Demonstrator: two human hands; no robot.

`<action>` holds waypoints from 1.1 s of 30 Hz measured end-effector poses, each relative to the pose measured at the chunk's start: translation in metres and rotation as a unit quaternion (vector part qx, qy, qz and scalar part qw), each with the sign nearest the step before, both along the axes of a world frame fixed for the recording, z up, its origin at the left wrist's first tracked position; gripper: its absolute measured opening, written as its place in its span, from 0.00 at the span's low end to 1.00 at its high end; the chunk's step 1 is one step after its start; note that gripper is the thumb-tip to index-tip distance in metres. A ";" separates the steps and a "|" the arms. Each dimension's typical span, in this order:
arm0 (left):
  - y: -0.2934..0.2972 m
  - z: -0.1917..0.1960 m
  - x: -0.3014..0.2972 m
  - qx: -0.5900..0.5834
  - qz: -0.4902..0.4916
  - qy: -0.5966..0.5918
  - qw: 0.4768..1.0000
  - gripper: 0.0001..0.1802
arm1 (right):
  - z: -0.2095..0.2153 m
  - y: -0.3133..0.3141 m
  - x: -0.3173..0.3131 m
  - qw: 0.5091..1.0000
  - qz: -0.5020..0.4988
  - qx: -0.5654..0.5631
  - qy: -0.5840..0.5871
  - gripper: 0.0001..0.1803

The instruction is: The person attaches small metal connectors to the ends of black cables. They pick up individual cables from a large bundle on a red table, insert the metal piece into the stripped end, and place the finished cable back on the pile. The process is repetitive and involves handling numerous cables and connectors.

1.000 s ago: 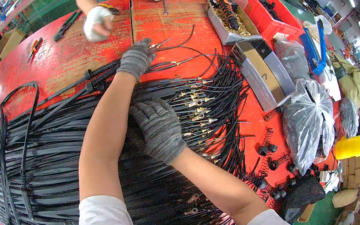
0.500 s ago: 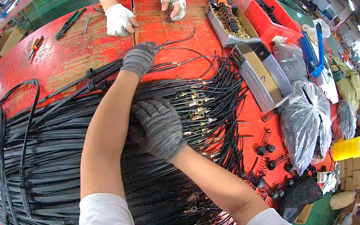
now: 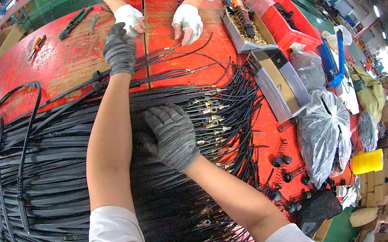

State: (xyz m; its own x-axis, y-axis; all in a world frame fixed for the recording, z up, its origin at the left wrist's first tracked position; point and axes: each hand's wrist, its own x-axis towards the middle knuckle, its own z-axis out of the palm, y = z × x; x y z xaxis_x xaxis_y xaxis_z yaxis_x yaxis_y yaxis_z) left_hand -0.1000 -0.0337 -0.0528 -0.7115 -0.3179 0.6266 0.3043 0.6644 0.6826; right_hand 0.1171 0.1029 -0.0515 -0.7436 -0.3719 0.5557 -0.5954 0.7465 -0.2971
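My left hand, in a grey knit glove, is raised at the far side of the cables, beside a co-worker's white-gloved hand. Its fingers point away from me, loosely bent, and I see nothing held. Thin black cables with stripped ends run past its wrist toward the co-worker's other white-gloved hand. My right hand, gloved alike, lies open with spread fingers on a broad bundle of black cables. Brass-coloured ring terminals show on the wire ends to its right.
On the red table lie green-handled cutters, a small wrench and orange pliers. To the right stand an orange power screwdriver in a box of brass parts, a red bin, an open box and plastic bags.
My left hand has moved left and away from me, off the thin cable ends. The co-worker's right-side hand has come nearer to those ends. My right hand has stayed put.
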 end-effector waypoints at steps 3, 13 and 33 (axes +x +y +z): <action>-0.001 -0.004 -0.002 0.013 0.055 0.059 0.997 0.12 | 0.000 -0.001 0.000 1.000 0.001 -0.005 0.014 0.26; -0.008 -0.004 0.100 -0.443 -0.211 -0.345 0.800 0.21 | -0.005 0.000 -0.002 0.998 -0.015 -0.030 0.048 0.19; -0.005 0.015 0.137 -0.493 -0.202 -0.425 0.732 0.24 | 0.008 0.073 -0.069 0.900 -0.174 0.236 -0.321 0.34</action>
State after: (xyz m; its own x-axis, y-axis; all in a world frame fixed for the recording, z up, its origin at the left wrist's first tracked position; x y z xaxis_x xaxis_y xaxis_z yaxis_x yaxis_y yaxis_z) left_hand 0.0365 -0.0384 -0.0380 -0.8888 0.3343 -0.3136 0.3558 0.9345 -0.0124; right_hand 0.0484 0.1763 -0.0437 -0.9725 -0.1353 -0.1894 -0.1184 0.9881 -0.0980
